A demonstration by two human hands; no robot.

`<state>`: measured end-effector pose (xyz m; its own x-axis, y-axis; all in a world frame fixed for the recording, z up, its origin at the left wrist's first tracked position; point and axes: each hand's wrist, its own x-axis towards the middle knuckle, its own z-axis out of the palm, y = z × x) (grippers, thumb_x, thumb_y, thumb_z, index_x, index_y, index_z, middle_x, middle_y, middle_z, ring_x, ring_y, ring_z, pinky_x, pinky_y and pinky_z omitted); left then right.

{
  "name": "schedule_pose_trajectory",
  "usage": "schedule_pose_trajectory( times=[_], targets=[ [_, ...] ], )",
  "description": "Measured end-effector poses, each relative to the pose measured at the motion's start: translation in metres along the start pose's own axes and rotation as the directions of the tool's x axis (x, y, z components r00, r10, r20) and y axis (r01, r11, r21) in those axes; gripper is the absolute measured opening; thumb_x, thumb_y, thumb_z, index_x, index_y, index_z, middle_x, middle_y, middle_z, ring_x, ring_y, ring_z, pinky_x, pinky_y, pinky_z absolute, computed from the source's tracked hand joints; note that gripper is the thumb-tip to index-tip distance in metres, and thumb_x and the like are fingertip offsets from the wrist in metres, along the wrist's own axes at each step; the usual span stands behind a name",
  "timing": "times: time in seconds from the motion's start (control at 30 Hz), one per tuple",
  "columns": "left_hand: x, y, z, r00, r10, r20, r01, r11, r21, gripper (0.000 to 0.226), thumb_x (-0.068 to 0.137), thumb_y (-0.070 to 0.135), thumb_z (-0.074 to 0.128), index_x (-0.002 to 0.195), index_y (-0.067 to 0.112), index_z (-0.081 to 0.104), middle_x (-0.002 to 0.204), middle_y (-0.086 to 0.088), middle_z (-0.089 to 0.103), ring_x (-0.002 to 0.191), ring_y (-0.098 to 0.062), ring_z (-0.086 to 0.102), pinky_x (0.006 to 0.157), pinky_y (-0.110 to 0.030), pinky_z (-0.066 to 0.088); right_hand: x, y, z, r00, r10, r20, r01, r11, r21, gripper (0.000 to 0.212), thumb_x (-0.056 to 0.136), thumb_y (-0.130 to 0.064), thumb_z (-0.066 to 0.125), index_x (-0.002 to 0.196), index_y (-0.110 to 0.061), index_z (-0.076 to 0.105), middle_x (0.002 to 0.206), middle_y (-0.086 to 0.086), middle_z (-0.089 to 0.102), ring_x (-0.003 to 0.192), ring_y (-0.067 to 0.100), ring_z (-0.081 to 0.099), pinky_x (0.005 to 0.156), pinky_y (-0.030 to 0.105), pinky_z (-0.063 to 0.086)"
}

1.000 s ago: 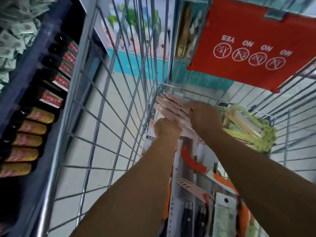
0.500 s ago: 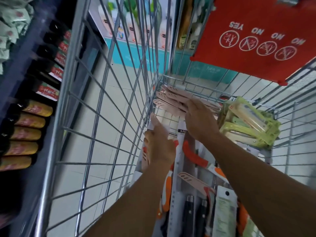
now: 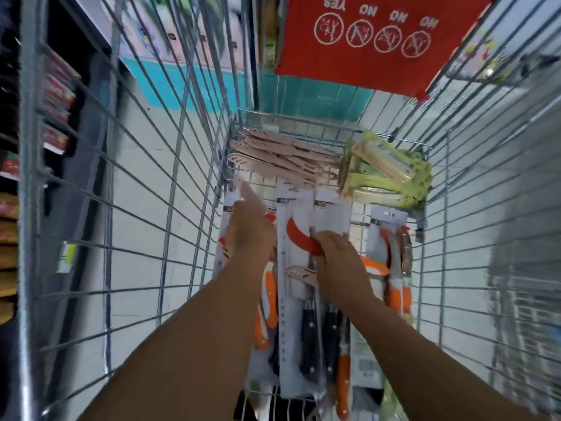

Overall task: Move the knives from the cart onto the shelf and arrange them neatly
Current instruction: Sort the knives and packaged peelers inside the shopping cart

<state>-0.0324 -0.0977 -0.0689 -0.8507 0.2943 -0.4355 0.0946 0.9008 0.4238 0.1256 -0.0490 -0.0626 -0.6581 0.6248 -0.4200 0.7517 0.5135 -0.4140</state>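
1. Knife packs [image 3: 303,268] lie overlapping on the cart [image 3: 170,183] floor; a pack lifted out could drag its neighbours askew.
2. Left hand [image 3: 250,230] rests on the leftmost pack, one finger extended; whether it grips is unclear.
3. Right hand [image 3: 337,256] curls round a pack's edge.
4. Pink sheathed knives [image 3: 279,159] sit at the far end.
5. Motion blur smears the shelf [image 3: 54,117]; forearms hide lower packs.

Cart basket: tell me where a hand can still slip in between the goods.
A bare strip of cart floor shows between the middle knife cards and the right-hand card. Another thin strip lies below the pink knives. Crowded elsewhere: both hands, left hand and right hand, cover the overlapping cards.
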Motion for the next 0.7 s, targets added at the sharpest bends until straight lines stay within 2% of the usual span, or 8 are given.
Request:
schedule_pose_trajectory(
  times=[0.1, 0.17, 0.27, 0.33, 0.4, 0.47, 0.57, 0.7],
  targets=[
    [-0.007, -0.002, 0.004, 0.990, -0.045, 0.130, 0.048, 0.999, -0.018, 0.025, 0.088, 0.011, 0.058, 0.113, 0.009, 0.055, 0.092, -0.004, 0.064, 0.070, -0.017, 0.057, 0.050, -0.025, 0.036, -0.013, 0.001, 0.007, 1.000, -0.007, -0.010, 0.007, 1.000, -0.003, 0.049, 0.086, -0.009, 0.055, 0.135, -0.009, 0.049, 0.140, 0.009, 0.046, 0.125, 0.029, 0.041, 0.108, 0.031, 0.023],
    [-0.012, -0.007, 0.007, 0.985, -0.029, 0.172, 0.029, 1.000, 0.006, 0.012, 0.090, 0.012, 0.055, 0.100, 0.007, 0.060, 0.089, -0.005, 0.065, 0.062, -0.012, 0.050, 0.046, -0.022, 0.033, -0.018, 0.001, 0.008, 0.999, 0.007, -0.043, -0.008, 1.000, -0.021, 0.047, 0.082, -0.005, 0.057, 0.129, -0.008, 0.054, 0.132, 0.013, 0.051, 0.119, 0.031, 0.042, 0.105, 0.034, 0.028],
    [-0.019, -0.014, 0.004, 0.971, 0.036, 0.236, -0.041, 0.999, 0.017, 0.015, 0.090, 0.013, 0.058, 0.097, 0.006, 0.068, 0.097, -0.010, 0.070, 0.072, -0.018, 0.058, 0.049, -0.021, 0.037, -0.018, -0.003, 0.006, 0.998, 0.038, -0.051, -0.039, 0.999, -0.022, 0.038, 0.081, -0.006, 0.056, 0.119, -0.011, 0.060, 0.114, 0.012, 0.059, 0.108, 0.031, 0.048, 0.100, 0.039, 0.035],
    [-0.022, -0.018, 0.001, 0.955, 0.071, 0.289, -0.085, 0.996, 0.034, 0.017, 0.088, 0.013, 0.059, 0.098, 0.005, 0.070, 0.098, -0.010, 0.071, 0.072, -0.017, 0.059, 0.050, -0.019, 0.037, -0.020, -0.006, 0.004, 0.998, 0.063, -0.021, -0.062, 0.997, 0.036, 0.027, 0.085, -0.013, 0.051, 0.110, -0.015, 0.060, 0.101, 0.009, 0.062, 0.098, 0.030, 0.053, 0.090, 0.037, 0.040],
    [-0.022, -0.022, -0.001, 0.943, 0.072, 0.324, -0.087, 0.996, 0.031, 0.019, 0.089, 0.017, 0.057, 0.091, 0.004, 0.071, 0.086, -0.009, 0.070, 0.061, -0.011, 0.055, 0.047, -0.017, 0.035, -0.023, -0.008, 0.003, 0.998, 0.059, 0.020, -0.061, 0.993, 0.099, 0.017, 0.088, -0.016, 0.048, 0.102, -0.015, 0.058, 0.093, 0.008, 0.061, 0.091, 0.028, 0.055, 0.076, 0.031, 0.040],
    [-0.023, -0.020, -0.001, 0.946, 0.049, 0.321, -0.063, 0.998, 0.032, 0.029, 0.093, 0.026, 0.050, 0.085, 0.004, 0.068, 0.067, -0.002, 0.060, 0.052, -0.007, 0.047, 0.039, -0.017, 0.030, -0.031, -0.008, 0.002, 0.998, 0.060, 0.024, -0.062, 0.989, 0.134, 0.017, 0.092, -0.016, 0.044, 0.100, -0.014, 0.059, 0.095, 0.008, 0.062, 0.091, 0.026, 0.055, 0.075, 0.030, 0.042],
    [-0.022, -0.015, 0.003, 0.953, -0.010, 0.302, -0.002, 0.999, 0.039, 0.035, 0.095, 0.035, 0.048, 0.085, 0.006, 0.063, 0.060, 0.003, 0.050, 0.049, -0.006, 0.045, 0.027, -0.014, 0.026, -0.041, -0.002, 0.005, 0.989, 0.132, -0.066, -0.119, 0.978, 0.172, 0.026, 0.095, -0.014, 0.042, 0.113, -0.012, 0.060, 0.111, 0.007, 0.060, 0.103, 0.024, 0.051, 0.088, 0.033, 0.043],
    [-0.019, -0.011, 0.007, 0.959, -0.088, 0.269, 0.078, 0.996, 0.047, 0.026, 0.091, 0.033, 0.053, 0.082, 0.010, 0.063, 0.067, 0.000, 0.057, 0.054, -0.010, 0.048, 0.042, -0.022, 0.029, -0.045, 0.010, 0.003, 0.922, 0.352, -0.160, -0.336, 0.934, 0.118, 0.029, 0.094, -0.016, 0.045, 0.120, -0.012, 0.055, 0.123, 0.007, 0.054, 0.114, 0.024, 0.045, 0.097, 0.033, 0.039]
  ],
)
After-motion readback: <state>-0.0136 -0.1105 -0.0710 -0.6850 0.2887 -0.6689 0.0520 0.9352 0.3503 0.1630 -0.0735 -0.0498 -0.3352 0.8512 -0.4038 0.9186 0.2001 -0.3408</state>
